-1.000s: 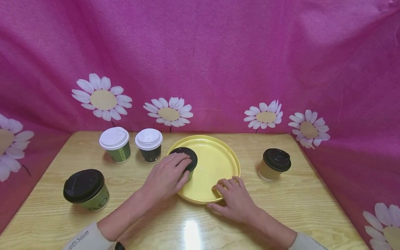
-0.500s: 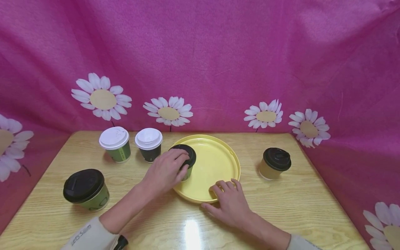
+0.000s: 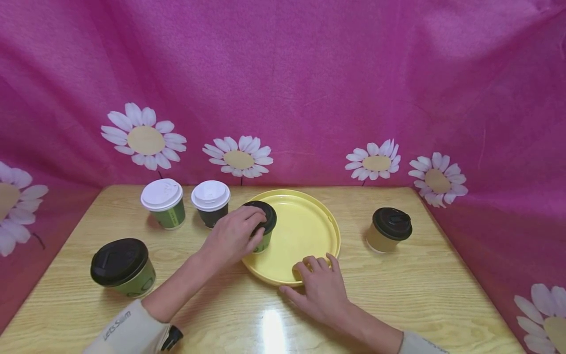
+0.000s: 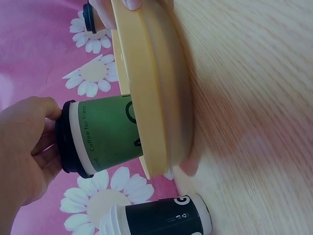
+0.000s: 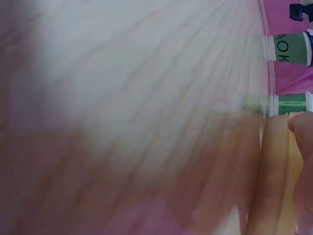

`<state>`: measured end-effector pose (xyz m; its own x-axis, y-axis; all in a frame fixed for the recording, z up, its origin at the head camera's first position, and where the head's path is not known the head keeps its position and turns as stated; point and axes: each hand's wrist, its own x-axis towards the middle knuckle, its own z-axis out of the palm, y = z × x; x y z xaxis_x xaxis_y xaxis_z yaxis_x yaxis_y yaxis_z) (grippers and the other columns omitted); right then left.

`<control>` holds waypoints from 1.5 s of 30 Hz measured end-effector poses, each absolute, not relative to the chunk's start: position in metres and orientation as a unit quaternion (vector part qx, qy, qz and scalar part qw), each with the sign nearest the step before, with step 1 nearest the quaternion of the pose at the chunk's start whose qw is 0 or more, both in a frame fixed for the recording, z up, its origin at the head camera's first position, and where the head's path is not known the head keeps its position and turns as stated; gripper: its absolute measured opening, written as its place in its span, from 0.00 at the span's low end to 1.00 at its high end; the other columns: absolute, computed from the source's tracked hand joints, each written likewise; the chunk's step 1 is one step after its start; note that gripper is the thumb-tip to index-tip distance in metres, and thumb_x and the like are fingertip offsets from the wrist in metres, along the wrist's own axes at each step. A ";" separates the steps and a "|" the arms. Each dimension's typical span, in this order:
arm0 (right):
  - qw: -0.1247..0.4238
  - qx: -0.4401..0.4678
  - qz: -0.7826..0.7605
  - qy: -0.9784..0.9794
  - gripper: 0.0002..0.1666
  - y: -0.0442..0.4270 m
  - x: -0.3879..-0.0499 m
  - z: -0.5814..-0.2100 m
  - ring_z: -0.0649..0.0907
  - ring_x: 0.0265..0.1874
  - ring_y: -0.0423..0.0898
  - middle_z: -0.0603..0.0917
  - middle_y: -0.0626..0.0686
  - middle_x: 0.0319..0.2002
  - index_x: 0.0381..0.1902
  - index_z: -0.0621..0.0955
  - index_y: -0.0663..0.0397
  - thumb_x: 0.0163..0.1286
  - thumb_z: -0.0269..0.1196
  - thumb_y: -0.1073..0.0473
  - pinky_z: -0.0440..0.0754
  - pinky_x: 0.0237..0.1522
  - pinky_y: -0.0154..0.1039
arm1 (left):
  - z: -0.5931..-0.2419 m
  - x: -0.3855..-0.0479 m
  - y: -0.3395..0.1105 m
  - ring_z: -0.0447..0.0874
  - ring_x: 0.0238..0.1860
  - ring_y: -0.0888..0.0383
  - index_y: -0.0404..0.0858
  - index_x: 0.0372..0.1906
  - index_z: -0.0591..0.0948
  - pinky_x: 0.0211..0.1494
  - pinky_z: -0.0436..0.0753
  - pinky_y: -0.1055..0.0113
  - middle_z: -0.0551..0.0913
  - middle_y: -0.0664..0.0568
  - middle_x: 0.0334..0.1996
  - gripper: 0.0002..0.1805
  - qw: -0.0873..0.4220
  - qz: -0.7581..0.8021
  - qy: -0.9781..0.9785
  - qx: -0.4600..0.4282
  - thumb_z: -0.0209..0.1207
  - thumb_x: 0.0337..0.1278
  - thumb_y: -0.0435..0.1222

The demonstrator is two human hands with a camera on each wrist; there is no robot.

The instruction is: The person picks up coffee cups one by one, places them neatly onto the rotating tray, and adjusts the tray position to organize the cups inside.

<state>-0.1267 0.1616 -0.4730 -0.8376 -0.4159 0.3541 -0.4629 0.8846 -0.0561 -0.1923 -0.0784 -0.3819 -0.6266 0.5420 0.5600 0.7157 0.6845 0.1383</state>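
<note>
Toward eight o'clock of the yellow tray (image 3: 302, 231), a big black-lidded cup (image 3: 124, 268) is standing; the white-lidded cup (image 3: 165, 209) and dark cup (image 3: 212, 209) are standing toward ten, the latter crowding the left hand (image 3: 232, 236). That's pinching the green cup (image 4: 110, 129) by its lid inside the tray's nine o'clock edge, seemingly keeping it upright. The right hand (image 3: 323, 287) is pinching the five o'clock rim, probably bracing it. A brown cup (image 3: 383, 238) is standing toward three.

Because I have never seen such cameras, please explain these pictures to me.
No machine here: a person works barehanded. The wide picture is from a head camera; the two sideways ones, from wrist cameras. On the wooden table are a white-lidded green cup, a white-lidded dark cup, a black-lidded green cup, a black-lidded brown cup and a yellow tray. The left hand holds another green cup by its black lid, within the tray; the right hand grips the tray's rim.
</note>
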 end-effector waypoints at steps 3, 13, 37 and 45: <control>0.174 0.224 0.064 -0.957 0.31 0.160 -0.127 -0.474 0.79 0.43 0.53 0.80 0.50 0.41 0.38 0.81 0.45 0.61 0.59 0.25 0.64 0.62 0.61 | -0.382 -0.193 -0.079 0.81 0.53 0.49 0.35 0.44 0.84 0.56 0.82 0.56 0.84 0.47 0.46 0.11 0.240 -0.178 -0.885 -0.357 0.67 0.56 0.34; 0.195 0.225 0.058 -0.953 0.29 0.153 -0.126 -0.475 0.80 0.41 0.54 0.78 0.50 0.36 0.33 0.80 0.45 0.59 0.62 0.27 0.66 0.61 0.63 | -0.380 -0.198 -0.084 0.81 0.53 0.49 0.34 0.43 0.85 0.57 0.81 0.56 0.84 0.46 0.46 0.12 0.245 -0.183 -0.877 -0.370 0.68 0.55 0.34; 0.152 0.311 0.087 -0.934 0.32 0.186 -0.147 -0.456 0.80 0.49 0.51 0.82 0.49 0.45 0.45 0.84 0.47 0.66 0.56 0.27 0.69 0.64 0.54 | -0.381 -0.201 -0.083 0.81 0.55 0.50 0.34 0.45 0.85 0.58 0.80 0.56 0.84 0.46 0.48 0.12 0.219 -0.190 -0.889 -0.356 0.67 0.56 0.34; 0.138 0.419 0.062 -0.896 0.35 0.231 -0.179 -0.455 0.75 0.55 0.50 0.79 0.49 0.52 0.56 0.80 0.44 0.68 0.53 0.26 0.57 0.71 0.60 | -0.380 -0.202 -0.084 0.81 0.55 0.49 0.34 0.45 0.85 0.58 0.81 0.57 0.84 0.46 0.48 0.12 0.216 -0.190 -0.888 -0.358 0.66 0.56 0.33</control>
